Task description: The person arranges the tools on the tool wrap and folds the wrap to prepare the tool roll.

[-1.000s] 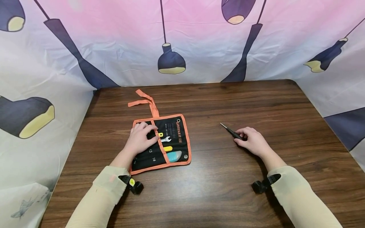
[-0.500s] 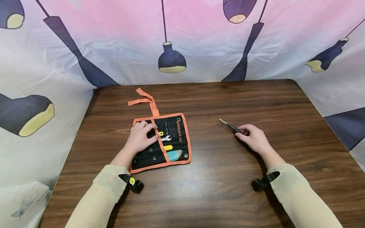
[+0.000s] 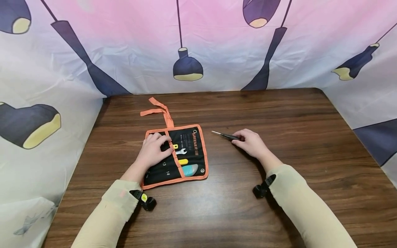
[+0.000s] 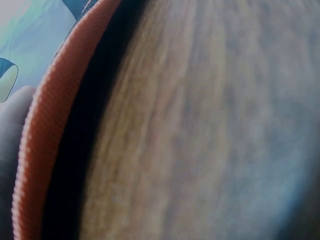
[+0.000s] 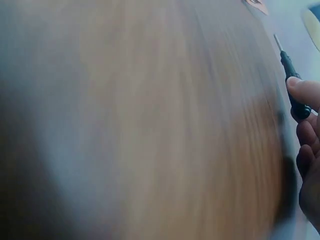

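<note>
Right grip (image 3: 252, 143) is pinching a black-handled screwdriver (image 3: 229, 136) that's pointing left toward the orange-trimmed tool pouch (image 3: 203, 148), where left grip (image 3: 152, 151) is resting, loosely spread.

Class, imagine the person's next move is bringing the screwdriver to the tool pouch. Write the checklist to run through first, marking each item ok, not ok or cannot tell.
1. Screwdriver secure in the right hand: ok, pinched by its black handle.
2. Tip turned towards the tool pouch: ok.
3. Pouch opened out: ok, with its orange ties loose beyond the far edge.
4. Left hand on the pouch: ok, it rests over the left-hand pockets.
5. Screwdriver already above the pouch: not ok, its tip is off to the right of the edge.
6. Free pocket available: cannot tell, the left hand hides some pockets.
</note>
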The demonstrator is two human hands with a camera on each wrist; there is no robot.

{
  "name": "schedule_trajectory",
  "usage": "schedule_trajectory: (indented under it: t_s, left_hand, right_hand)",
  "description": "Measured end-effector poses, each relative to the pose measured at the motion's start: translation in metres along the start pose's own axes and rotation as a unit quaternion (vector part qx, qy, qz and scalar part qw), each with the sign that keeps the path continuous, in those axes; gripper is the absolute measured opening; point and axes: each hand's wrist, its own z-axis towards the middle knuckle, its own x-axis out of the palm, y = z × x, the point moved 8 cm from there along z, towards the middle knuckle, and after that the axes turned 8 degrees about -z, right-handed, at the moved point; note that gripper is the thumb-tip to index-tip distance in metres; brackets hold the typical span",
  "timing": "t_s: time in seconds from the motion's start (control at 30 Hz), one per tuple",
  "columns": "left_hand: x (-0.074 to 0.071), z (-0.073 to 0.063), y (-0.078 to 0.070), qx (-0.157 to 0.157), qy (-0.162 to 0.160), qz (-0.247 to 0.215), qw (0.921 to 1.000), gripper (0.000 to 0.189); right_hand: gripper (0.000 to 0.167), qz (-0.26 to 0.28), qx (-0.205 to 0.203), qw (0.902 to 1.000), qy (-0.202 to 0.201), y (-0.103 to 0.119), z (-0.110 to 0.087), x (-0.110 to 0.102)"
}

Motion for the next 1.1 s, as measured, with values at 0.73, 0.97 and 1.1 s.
schedule_trajectory:
  t_s: [0.73, 0.97, 1.1]
  left_hand:
    - [-0.001, 0.004, -0.002, 0.002, -0.011, -0.007, 0.9999, 0.029]
    - [-0.001, 0.001, 0.000, 0.001, -0.012, -0.004, 0.9999, 0.030]
    - [-0.001, 0.000, 0.002, 0.001, -0.014, -0.004, 0.9999, 0.029]
  right_hand:
    - [0.020, -0.030, -0.069, 0.9939, 0.080, 0.088, 0.052, 0.035]
    - [0.026, -0.054, -0.085, 0.9883, 0.114, 0.106, 0.059, 0.048]
    - [0.028, -0.063, -0.085, 0.9850, 0.136, 0.112, 0.061, 0.056]
